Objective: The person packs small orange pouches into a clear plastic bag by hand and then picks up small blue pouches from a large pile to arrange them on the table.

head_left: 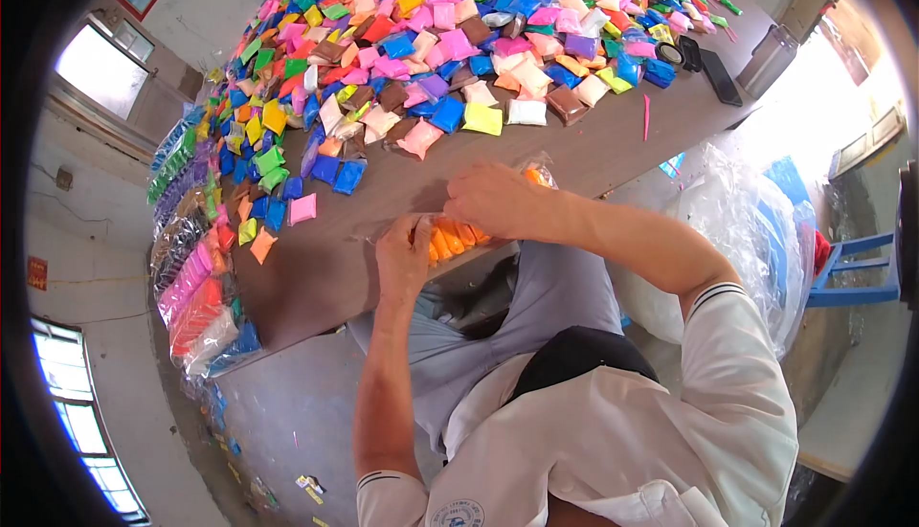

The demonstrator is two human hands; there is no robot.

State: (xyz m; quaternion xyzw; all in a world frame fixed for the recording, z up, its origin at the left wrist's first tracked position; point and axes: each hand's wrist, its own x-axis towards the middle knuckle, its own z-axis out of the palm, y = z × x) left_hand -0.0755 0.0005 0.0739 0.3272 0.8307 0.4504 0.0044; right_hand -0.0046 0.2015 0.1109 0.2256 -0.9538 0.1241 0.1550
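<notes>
At the near edge of the table, a clear plastic bag of orange packets [454,239] lies between my hands, partly hidden by them. My left hand [402,255] is closed on the bag's left end. Reaching across the top of the bag, my right hand [490,200] has its fingers bent and pressed together on the plastic; exactly what its fingertips pinch is hidden. More orange shows inside crinkled clear plastic [539,173] just beyond my right hand.
A big heap of small colourful packets [450,44] covers the far side of the brown table [316,283]. Bagged packets [187,283] line its left edge. A pink stick [646,117], a phone [720,77] and a metal flask [768,61] are at right. A large clear plastic sack [737,230] stands beside my right arm, near a blue stool [857,269].
</notes>
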